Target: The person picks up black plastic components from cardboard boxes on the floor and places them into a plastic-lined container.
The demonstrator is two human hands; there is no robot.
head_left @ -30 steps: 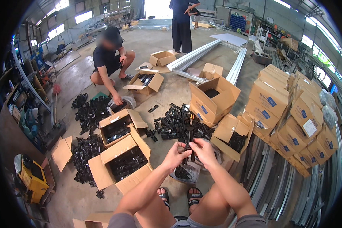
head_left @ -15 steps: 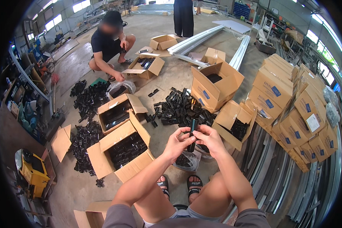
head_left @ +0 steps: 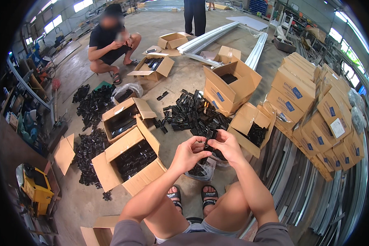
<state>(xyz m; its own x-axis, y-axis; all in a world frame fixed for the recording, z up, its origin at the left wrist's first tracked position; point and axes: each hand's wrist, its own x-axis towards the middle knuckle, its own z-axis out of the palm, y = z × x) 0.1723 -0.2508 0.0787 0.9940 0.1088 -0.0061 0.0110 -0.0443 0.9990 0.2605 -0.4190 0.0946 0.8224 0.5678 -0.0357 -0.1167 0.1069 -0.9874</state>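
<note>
I hold a dark, glossy black part [head_left: 211, 133] in front of me, above a plastic bag of small black pieces [head_left: 203, 170]. My right hand [head_left: 226, 146] is closed around it, thumb across its near side. From the other side, the curled fingers and thumb of my left hand [head_left: 187, 154] meet the same part; their tips are partly hidden. Just beyond my hands lies a loose heap of similar black parts [head_left: 192, 110]. To the right of my hands stands an open carton [head_left: 240, 141] with more black pieces inside.
Two open cartons of black parts [head_left: 145, 179] [head_left: 145, 107] stand left of the heap, with further piles [head_left: 90, 151] beside them. A co-worker [head_left: 106, 43] squats at the far left. Stacked cartons [head_left: 293, 90] on a pallet and long metal profiles [head_left: 293, 197] fill the right.
The black part has been turned and tipped in my hands, so less of its length shows. The co-worker has drawn an arm back from the bag and brought both hands together near the chest.
</note>
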